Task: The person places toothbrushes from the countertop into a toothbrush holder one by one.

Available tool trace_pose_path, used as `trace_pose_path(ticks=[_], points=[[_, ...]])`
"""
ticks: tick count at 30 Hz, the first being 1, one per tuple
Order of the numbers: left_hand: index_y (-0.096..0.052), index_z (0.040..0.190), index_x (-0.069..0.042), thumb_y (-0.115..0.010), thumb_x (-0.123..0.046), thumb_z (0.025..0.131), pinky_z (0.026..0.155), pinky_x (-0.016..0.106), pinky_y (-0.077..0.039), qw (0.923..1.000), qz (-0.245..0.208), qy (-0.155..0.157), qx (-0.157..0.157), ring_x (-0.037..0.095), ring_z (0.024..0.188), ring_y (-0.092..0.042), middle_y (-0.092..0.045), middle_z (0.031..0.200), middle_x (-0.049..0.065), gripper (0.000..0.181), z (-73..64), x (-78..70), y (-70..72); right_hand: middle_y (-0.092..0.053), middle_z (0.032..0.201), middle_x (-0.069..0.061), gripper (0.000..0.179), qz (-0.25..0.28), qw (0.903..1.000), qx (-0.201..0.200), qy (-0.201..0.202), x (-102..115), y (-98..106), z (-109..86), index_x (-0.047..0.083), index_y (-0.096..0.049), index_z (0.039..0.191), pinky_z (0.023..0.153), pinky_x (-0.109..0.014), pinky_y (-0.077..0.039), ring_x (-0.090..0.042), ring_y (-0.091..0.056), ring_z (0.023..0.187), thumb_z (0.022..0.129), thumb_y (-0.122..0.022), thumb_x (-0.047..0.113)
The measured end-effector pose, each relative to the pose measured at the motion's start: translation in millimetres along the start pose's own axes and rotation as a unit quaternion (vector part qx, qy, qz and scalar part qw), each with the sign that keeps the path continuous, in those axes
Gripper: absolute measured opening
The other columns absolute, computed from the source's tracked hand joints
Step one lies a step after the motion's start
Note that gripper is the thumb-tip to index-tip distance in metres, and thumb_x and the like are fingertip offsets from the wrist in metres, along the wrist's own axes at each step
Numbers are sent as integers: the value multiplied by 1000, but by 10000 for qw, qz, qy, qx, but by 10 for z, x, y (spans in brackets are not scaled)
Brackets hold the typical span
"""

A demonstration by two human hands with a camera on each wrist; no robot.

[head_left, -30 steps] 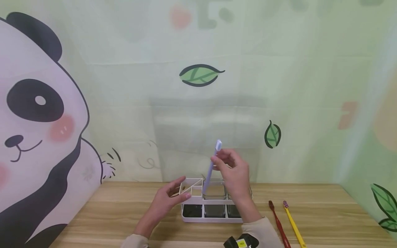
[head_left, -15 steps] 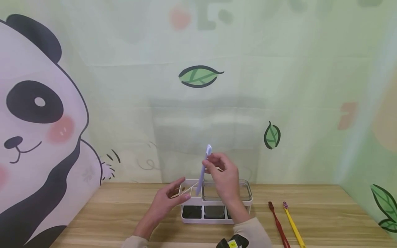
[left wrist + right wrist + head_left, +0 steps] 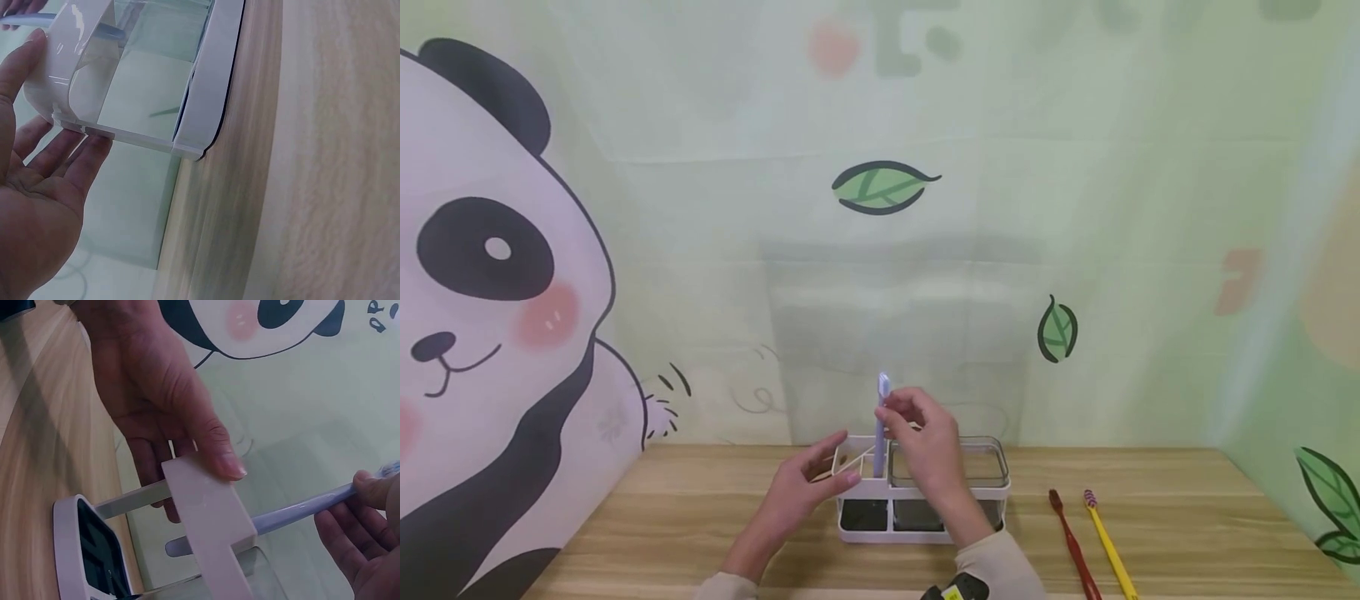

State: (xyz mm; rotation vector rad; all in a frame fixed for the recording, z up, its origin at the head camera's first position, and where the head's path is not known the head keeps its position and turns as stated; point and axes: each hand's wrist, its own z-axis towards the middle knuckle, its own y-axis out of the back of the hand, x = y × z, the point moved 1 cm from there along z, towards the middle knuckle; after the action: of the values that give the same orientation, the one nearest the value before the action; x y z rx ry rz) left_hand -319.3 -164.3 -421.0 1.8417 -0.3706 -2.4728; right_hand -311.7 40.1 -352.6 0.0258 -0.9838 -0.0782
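A white two-tier toothbrush holder point(image 3: 865, 490) stands on the wooden table, with a clear cup point(image 3: 987, 461) in its right part. My left hand point(image 3: 797, 487) grips its upper left end, thumb at the front and fingers at the side post, as the left wrist view shows. Between thumb and fingers my right hand point(image 3: 931, 450) pinches a light purple toothbrush point(image 3: 880, 442) just below its head, bristles up. The handle stands nearly upright in a small compartment of the upper tier. In the right wrist view the toothbrush's handle end point(image 3: 179, 547) pokes out beneath that tier.
A red toothbrush point(image 3: 1073, 546) and a yellow toothbrush point(image 3: 1108, 542) lie side by side on the table point(image 3: 1195, 517) to the right of the holder. Behind the table hangs a green backdrop point(image 3: 700, 208) printed with a panda and leaves.
My right hand has moved left and down with the purple toothbrush, which is now more upright and lower in the small compartment. My left hand has stayed on the holder.
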Motion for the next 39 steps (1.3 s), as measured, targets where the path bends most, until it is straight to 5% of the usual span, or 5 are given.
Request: trace_pose_path(ticks=[10,24,39], points=[[-55,154,-5,-84,-21,94,110,49,-51,10000,35,-31,37,44,139,-54,-54,156,18,68,-1,15,7,-75,95,-7,8,-561,9980,249,151,-139,-63,-24,4,-73,104,76,-28,-63,-19,-69,84,98,-77,7],[-56,153,-3,-82,-18,95,110,49,-51,10000,-4,-73,54,46,139,-53,-54,155,21,65,-17,-14,6,-76,100,-5,7,-1227,9892,780,-180,-215,-90,-68,5,-71,107,80,-37,-65,-22,-72,93,101,-74,7],[-53,154,-2,-83,-18,94,108,47,-53,9999,-96,-13,76,45,139,-53,-54,154,21,69,-2,11,7,-76,104,-6,7,-1441,9846,952,-275,-222,-86,-77,7,-71,108,80,-39,-64,-24,-72,96,101,-73,9]])
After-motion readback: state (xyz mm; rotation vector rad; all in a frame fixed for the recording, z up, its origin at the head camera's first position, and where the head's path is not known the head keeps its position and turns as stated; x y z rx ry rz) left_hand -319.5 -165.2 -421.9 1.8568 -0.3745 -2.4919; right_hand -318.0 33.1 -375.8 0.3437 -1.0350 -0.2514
